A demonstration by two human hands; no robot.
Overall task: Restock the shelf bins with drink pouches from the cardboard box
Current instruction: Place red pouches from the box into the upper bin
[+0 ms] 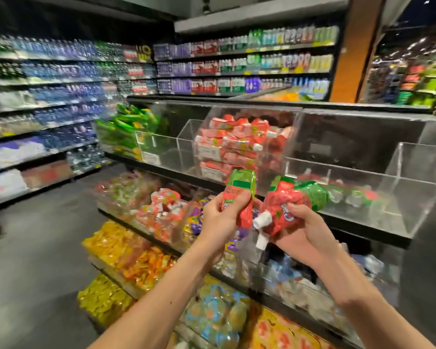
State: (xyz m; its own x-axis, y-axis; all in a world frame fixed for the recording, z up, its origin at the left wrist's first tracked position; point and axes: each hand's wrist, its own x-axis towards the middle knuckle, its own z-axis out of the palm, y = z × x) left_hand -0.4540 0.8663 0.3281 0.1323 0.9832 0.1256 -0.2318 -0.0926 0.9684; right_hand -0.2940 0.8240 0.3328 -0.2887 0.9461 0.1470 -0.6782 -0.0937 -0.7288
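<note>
Left hand (218, 219): single pouch (240, 195) is gripped.
Right hand (306, 229): pouch bundle (291, 202) is clutched, centre frame.
Risk: a drop, likely caused by the overfull grasp.

Left of the orange pillar (351, 54), drink shelves (244, 64) line the back wall. Further left, water bottles (61, 79) fill long racks above grey floor (35, 248). Well below the pillar lie yellow snack bags (103, 298).

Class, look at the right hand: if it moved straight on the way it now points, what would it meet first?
Probably the clear front wall of the right-hand bin: the right hand and its pouches point up and forward at it. Depth is unclear, so it might pass over the rim.
</note>
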